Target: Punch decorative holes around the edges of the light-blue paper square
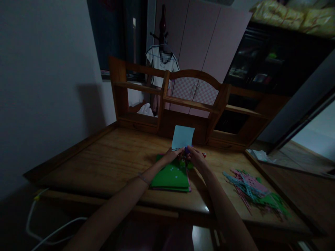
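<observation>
My left hand point(173, 154) pinches the lower edge of a pale blue sheet of paper point(183, 137), holding it upright above the desk. My right hand point(195, 156) is closed on a small dark purple tool point(186, 150) at the sheet's bottom edge; what the tool is I cannot make out. Both hands hover over a stack of coloured paper with a green sheet on top point(172, 176). Small pale bits lie on the green sheet.
The wooden desk point(110, 157) has a shelf unit point(167, 101) at its back. A heap of cut paper strips point(251, 190) lies at the right. A small red object point(204, 155) sits by my right hand. A white cable point(47, 233) hangs at the lower left.
</observation>
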Demonstrator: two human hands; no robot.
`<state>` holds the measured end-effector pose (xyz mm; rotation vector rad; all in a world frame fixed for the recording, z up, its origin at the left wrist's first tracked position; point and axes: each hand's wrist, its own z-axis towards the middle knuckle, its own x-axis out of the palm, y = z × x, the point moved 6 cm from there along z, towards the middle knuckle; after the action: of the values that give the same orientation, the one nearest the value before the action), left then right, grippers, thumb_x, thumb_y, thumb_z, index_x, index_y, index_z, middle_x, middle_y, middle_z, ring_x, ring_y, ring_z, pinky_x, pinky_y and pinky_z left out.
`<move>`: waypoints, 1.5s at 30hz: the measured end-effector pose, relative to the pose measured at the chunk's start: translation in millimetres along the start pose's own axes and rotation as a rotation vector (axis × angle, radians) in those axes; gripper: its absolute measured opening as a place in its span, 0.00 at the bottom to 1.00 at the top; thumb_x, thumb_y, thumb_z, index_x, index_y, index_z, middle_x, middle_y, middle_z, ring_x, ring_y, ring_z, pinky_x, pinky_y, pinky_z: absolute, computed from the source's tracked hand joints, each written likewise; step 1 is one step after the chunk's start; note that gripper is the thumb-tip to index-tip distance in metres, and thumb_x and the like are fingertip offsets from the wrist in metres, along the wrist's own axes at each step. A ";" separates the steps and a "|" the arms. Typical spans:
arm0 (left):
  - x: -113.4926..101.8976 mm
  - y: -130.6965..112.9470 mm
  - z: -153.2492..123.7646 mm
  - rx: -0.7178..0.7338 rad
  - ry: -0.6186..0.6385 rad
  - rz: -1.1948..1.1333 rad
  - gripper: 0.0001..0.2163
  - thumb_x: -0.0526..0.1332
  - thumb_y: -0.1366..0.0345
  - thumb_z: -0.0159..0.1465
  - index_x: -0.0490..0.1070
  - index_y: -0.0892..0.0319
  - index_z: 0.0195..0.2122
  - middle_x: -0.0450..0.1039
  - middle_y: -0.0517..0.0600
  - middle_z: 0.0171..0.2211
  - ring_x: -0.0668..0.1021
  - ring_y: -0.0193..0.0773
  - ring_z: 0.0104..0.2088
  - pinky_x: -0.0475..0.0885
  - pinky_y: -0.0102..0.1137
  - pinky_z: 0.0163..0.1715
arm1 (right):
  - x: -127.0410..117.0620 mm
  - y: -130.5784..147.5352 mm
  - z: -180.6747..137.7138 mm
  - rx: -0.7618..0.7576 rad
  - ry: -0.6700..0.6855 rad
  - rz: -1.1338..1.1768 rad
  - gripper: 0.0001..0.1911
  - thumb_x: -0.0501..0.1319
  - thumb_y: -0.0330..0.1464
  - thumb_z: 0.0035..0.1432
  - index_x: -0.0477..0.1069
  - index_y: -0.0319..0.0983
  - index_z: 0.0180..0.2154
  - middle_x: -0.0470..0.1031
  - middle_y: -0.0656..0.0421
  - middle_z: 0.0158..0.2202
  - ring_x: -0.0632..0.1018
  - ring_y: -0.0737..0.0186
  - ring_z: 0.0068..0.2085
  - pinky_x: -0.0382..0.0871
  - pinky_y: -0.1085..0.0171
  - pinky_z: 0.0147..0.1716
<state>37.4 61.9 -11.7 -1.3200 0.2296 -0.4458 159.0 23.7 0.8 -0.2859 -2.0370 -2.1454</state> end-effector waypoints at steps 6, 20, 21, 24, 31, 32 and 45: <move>-0.2 -4.1 -1.9 -0.003 0.000 -0.003 0.17 0.59 0.51 0.54 0.71 0.63 0.28 0.71 0.49 0.25 0.71 0.35 0.24 0.66 0.29 0.25 | -2.8 -0.1 0.4 -0.002 -0.007 -0.003 0.17 0.66 0.44 0.43 0.71 0.37 0.28 0.69 0.62 0.21 0.67 0.71 0.20 0.60 0.69 0.20; -2.4 4.0 2.5 -0.023 0.027 -0.024 0.18 0.61 0.52 0.53 0.73 0.64 0.33 0.73 0.50 0.29 0.73 0.37 0.30 0.68 0.30 0.31 | -1.1 -1.3 0.5 -0.011 0.021 -0.048 0.17 0.66 0.44 0.43 0.72 0.37 0.29 0.69 0.62 0.22 0.65 0.72 0.20 0.57 0.70 0.21; -1.8 2.4 1.5 -0.020 0.033 -0.029 0.18 0.60 0.52 0.54 0.73 0.64 0.33 0.73 0.50 0.29 0.73 0.36 0.29 0.68 0.30 0.30 | -0.8 -1.1 0.3 -0.013 0.030 -0.048 0.17 0.66 0.44 0.43 0.72 0.37 0.29 0.69 0.62 0.23 0.65 0.72 0.21 0.57 0.70 0.21; -0.5 -1.9 -2.4 -0.032 0.033 -0.018 0.17 0.59 0.52 0.55 0.72 0.64 0.30 0.72 0.49 0.26 0.72 0.35 0.26 0.67 0.30 0.28 | -0.7 -1.4 -0.1 -0.019 0.036 -0.057 0.17 0.66 0.45 0.43 0.72 0.36 0.28 0.69 0.62 0.22 0.65 0.72 0.20 0.57 0.69 0.21; 6.3 -17.1 -9.4 -0.015 0.059 0.095 0.15 0.57 0.54 0.57 0.72 0.63 0.26 0.71 0.49 0.22 0.73 0.37 0.28 0.68 0.31 0.33 | -1.9 -5.0 1.0 -0.026 0.015 -0.025 0.17 0.66 0.43 0.43 0.72 0.35 0.29 0.71 0.59 0.24 0.68 0.69 0.21 0.59 0.68 0.21; 6.7 -18.5 -10.5 -0.016 0.062 0.122 0.15 0.56 0.54 0.58 0.73 0.63 0.27 0.71 0.49 0.22 0.73 0.38 0.29 0.68 0.31 0.34 | -1.8 -5.2 1.2 -0.023 0.019 -0.023 0.17 0.66 0.43 0.44 0.72 0.35 0.29 0.72 0.59 0.25 0.68 0.69 0.22 0.59 0.68 0.21; -7.1 -12.0 -8.7 -0.002 -0.181 0.153 0.20 0.57 0.49 0.56 0.73 0.62 0.33 0.75 0.52 0.29 0.76 0.40 0.33 0.69 0.30 0.34 | -2.0 0.1 -1.1 -0.047 -0.050 -0.145 0.18 0.66 0.46 0.41 0.72 0.38 0.28 0.68 0.63 0.19 0.64 0.71 0.18 0.56 0.69 0.20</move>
<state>25.2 55.2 -2.8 -1.3259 0.1779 -0.1952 160.9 22.6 0.3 -0.2058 -2.0965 -2.2957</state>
